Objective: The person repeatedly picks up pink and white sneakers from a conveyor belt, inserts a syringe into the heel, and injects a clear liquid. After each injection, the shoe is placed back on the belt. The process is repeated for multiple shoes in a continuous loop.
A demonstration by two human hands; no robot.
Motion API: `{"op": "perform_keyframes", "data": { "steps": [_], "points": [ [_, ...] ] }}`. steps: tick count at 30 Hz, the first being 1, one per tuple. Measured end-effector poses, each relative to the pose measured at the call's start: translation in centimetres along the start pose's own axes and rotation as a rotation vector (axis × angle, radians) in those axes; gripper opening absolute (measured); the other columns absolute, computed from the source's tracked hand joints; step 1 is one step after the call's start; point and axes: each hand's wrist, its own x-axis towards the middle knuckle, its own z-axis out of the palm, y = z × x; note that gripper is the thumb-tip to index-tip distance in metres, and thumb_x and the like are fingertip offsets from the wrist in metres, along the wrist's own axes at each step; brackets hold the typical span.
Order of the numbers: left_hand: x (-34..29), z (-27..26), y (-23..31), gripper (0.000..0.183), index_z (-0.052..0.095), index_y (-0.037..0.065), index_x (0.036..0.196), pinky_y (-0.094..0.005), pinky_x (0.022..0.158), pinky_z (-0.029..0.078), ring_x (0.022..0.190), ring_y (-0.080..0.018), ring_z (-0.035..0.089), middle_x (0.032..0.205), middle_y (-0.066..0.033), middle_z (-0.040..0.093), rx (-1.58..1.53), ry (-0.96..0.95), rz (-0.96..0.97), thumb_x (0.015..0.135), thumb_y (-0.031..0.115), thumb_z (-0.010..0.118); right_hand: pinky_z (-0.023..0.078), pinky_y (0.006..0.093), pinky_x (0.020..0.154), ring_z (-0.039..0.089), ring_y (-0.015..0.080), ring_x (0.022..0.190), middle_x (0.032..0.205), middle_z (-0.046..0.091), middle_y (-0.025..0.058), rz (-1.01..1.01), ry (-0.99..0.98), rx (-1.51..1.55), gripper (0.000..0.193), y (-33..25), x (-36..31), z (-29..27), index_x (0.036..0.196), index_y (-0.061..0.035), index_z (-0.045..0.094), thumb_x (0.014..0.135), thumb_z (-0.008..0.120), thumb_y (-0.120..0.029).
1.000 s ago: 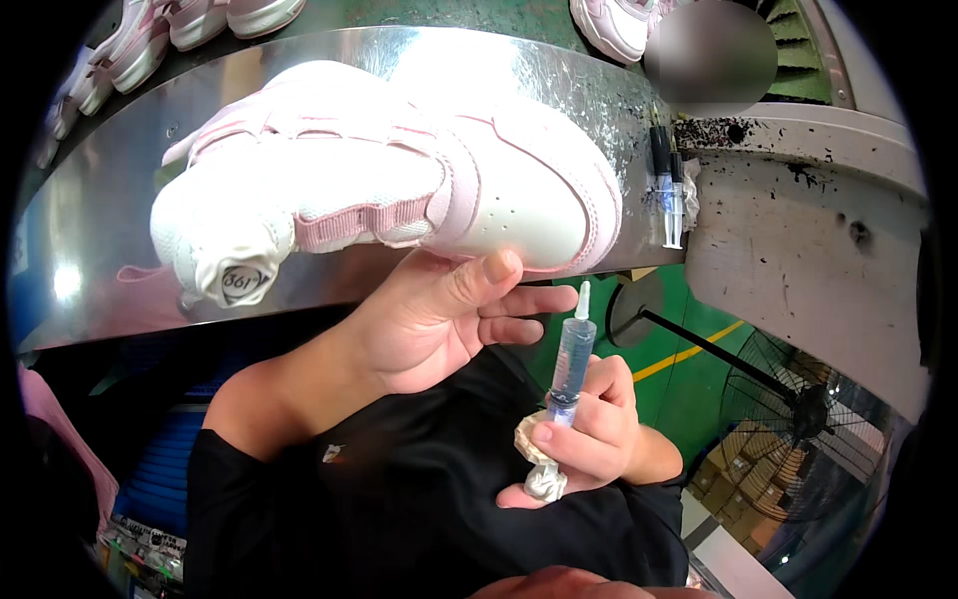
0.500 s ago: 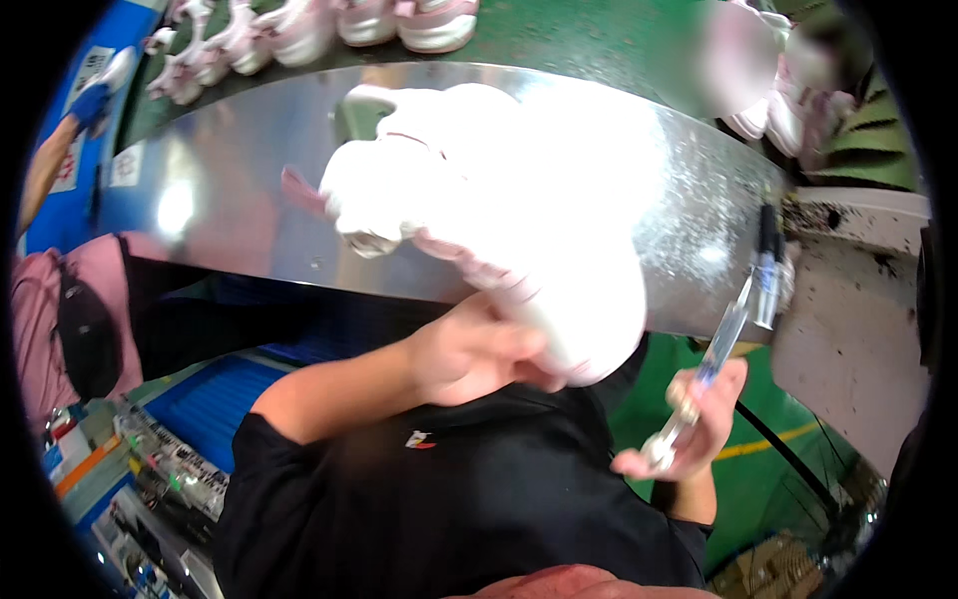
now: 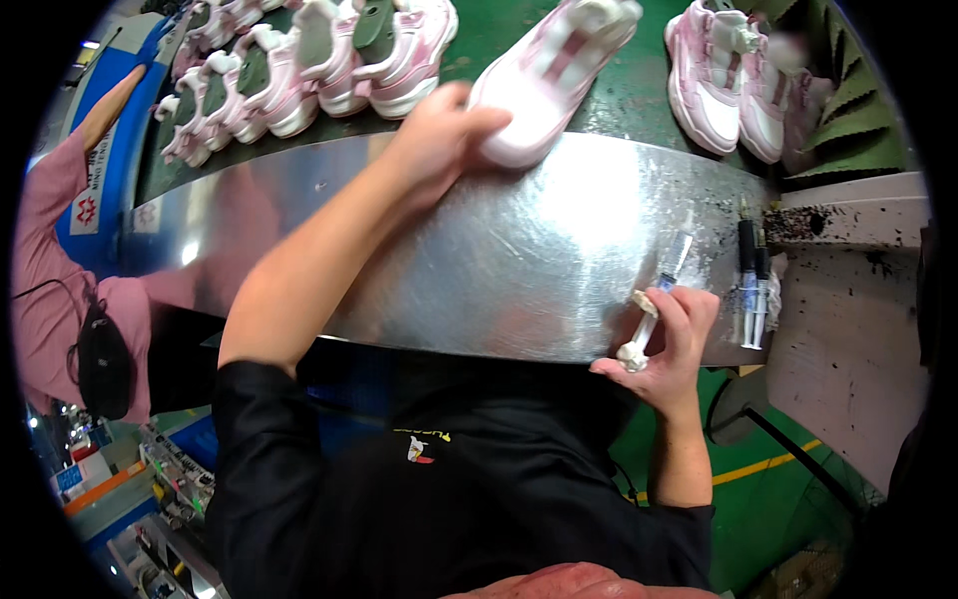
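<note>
A white and pink sneaker [image 3: 544, 95] is tilted over the seam between the shiny metal ledge [image 3: 469, 270] and the green surface. My left hand [image 3: 439, 140] has its toe end, thumb on the upper and fingers around the side. To the right, just above the ledge's near edge, my right hand [image 3: 679, 334] holds a clear syringe [image 3: 680, 258], its tip pointing away from me. Whitish residue coats the plunger end, near my spread thumb.
Several pink and white sneakers [image 3: 284, 90] line the green surface [image 3: 619, 100] at far left. More sneakers [image 3: 704, 85] stand at far right beside green racks [image 3: 848, 110]. Dark-tipped syringes [image 3: 748, 285] lie at the ledge's right end. Someone in a pink top [image 3: 60, 260] works at left.
My left hand has carried the sneaker away from me, from above the near ledge to the green surface. My right hand with the syringe has moved slightly away and left.
</note>
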Motion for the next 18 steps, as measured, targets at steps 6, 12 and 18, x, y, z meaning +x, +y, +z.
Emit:
{"op": "perform_keyframes", "data": {
  "steps": [6,12,18],
  "points": [
    [11.0,5.6,0.0,0.045,0.064,-0.008,0.1,-0.0293,0.065,0.058,0.07,-0.0181,0.067,0.086,-0.0135,0.068,0.382,-0.052,-0.087,0.093,0.036,0.058,0.038,0.0404,0.081,0.04,0.0287,0.093,0.101,0.045,0.0113,0.0,-0.001,0.01,0.083,-0.2,0.3,0.6,0.115,-0.0075,0.055,0.052,0.086,-0.052],
    [1.7,2.5,1.8,0.033,0.059,0.001,0.091,-0.0263,0.058,0.05,0.065,-0.011,0.059,0.076,-0.0049,0.06,0.686,0.005,0.307,0.085,0.031,0.07,0.038,0.0396,0.076,0.044,0.0288,0.086,0.098,0.047,0.0113,-0.015,0.018,-0.012,0.082,0.1,-0.1,0.2,0.115,-0.0065,0.053,0.056,0.084,-0.053],
    [-2.7,-7.6,1.6,0.081,0.019,-0.005,0.143,-0.0334,0.097,0.044,0.115,-0.0211,0.049,0.127,-0.0162,0.045,0.897,0.464,0.694,0.081,0.005,0.071,0.038,0.0398,0.075,0.045,0.0289,0.084,0.098,0.048,0.0119,-0.061,0.009,0.039,0.084,-0.1,0.1,0.4,0.115,-0.0058,0.052,0.057,0.081,-0.058]
  ]
}}
